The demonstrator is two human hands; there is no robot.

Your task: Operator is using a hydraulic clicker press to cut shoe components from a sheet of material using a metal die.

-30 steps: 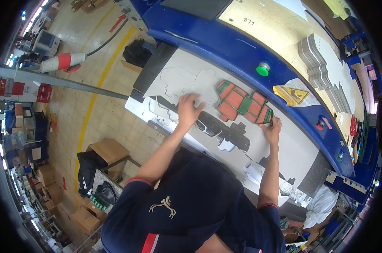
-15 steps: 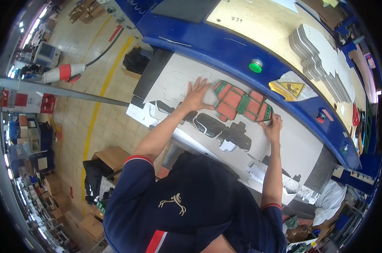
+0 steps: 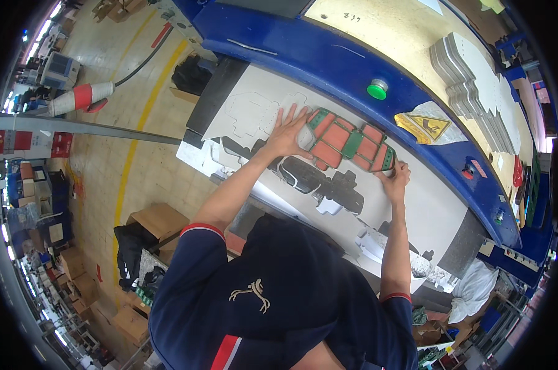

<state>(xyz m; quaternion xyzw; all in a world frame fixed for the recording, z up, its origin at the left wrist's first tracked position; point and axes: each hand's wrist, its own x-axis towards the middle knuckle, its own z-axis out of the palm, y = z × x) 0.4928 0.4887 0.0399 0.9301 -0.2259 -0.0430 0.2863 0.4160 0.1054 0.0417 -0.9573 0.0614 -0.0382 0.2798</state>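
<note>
A cutting die (image 3: 353, 143) with a green metal frame and reddish foam pads lies flat on a pale grey sheet (image 3: 427, 203). My left hand (image 3: 286, 135) rests at its left end, fingers spread over the sheet and thumb against the die's near left edge. At the opposite end, my right hand (image 3: 396, 180) pinches the die's near right corner between thumb and fingers. Beside my left fingertips, cut outlines (image 3: 249, 114) show in the sheet. Nearer to me, dark shaped openings (image 3: 303, 176) break the sheet where pieces are gone.
A blue press beam (image 3: 303, 55) with a green push button (image 3: 377, 89) spans the far side. On the pale ledge stands a stack of cut grey pieces (image 3: 473, 92). A metal bar (image 3: 94, 128) and a red-white plug connector (image 3: 81, 99) are at left, cardboard boxes (image 3: 158, 222) below.
The whole view has shifted slightly. Both hands stay at the two ends of the cutting die, and I see no clear movement of it on the sheet.
</note>
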